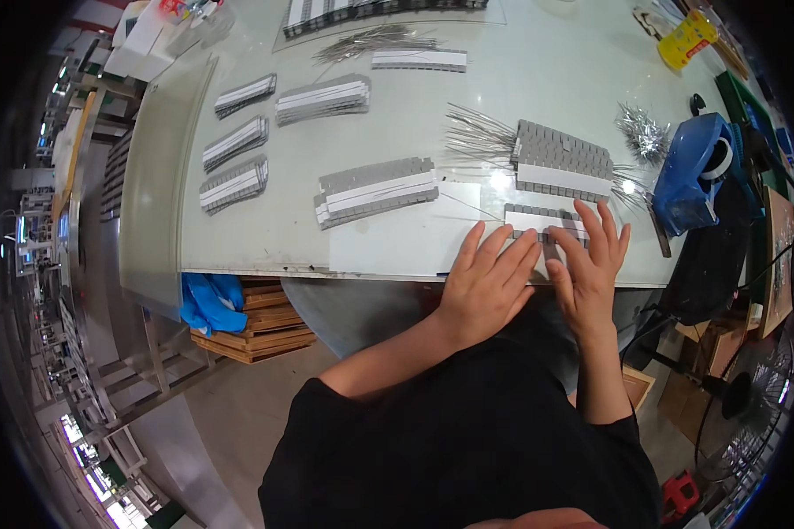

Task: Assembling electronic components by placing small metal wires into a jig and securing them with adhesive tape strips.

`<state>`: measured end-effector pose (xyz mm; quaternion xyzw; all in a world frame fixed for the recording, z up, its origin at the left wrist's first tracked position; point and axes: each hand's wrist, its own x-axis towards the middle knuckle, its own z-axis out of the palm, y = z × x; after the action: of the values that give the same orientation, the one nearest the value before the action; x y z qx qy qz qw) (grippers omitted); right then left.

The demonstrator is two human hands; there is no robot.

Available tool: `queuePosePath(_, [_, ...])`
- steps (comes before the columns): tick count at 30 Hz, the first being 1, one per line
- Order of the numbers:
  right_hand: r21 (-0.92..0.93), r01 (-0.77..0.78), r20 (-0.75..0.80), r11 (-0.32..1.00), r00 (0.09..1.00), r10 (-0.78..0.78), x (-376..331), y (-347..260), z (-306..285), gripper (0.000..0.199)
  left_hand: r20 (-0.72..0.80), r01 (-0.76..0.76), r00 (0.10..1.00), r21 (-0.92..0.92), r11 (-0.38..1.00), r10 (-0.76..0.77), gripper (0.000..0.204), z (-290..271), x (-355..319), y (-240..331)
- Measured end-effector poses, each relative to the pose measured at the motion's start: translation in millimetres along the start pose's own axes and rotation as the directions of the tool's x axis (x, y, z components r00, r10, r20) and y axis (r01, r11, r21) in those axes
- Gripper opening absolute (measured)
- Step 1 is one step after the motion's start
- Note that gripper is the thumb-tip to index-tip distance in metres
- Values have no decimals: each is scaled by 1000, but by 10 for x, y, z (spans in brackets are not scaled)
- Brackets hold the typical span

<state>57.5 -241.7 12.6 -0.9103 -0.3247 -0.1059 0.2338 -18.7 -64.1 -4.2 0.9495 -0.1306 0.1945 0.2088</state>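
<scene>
A short grey segmented strip with a white band (522,218) lies near the table's front edge. My left hand (487,291) rests with fingers stretched out, their tips at the strip's lower edge. My right hand (591,273) is over its right end, fingers apart and fingertips touching the strip. A thin wire (467,204) reaches the strip's left end. Just beyond lies a stack of similar grey strips (563,163), with a bundle of thin metal wires (481,134) fanning out at its left. What lies under my fingertips is hidden.
More strip stacks lie at left, including a wide one (378,189) and a small one (234,183). Loose wires (375,41) lie at the back. A blue tape dispenser (686,167), a tangle of silvery scraps (642,132) and a yellow container (686,40) are at right.
</scene>
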Motion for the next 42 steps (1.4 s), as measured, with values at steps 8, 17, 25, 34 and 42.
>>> queuePosePath(8, [92,-19,-74,996,997,26,639,-516,283,25,-14,-66,998,-82,994,65,61,163,-121,-69])
queuePosePath(17, [99,-140,-268,985,950,162,354,-71,219,10,-1,-28,1000,0,1000,28,59,15,-5,-10])
queuePosePath(25, [94,-209,-274,973,934,227,181,121,164,11,-14,-41,999,53,998,41,59,-1,46,0])
queuePosePath(34, [31,-281,-266,959,923,279,133,178,89,12,26,-41,999,52,998,40,57,-30,57,33])
queuePosePath(42, [62,-282,-267,958,920,288,104,204,106,13,34,-51,998,-40,998,53,60,-75,222,51])
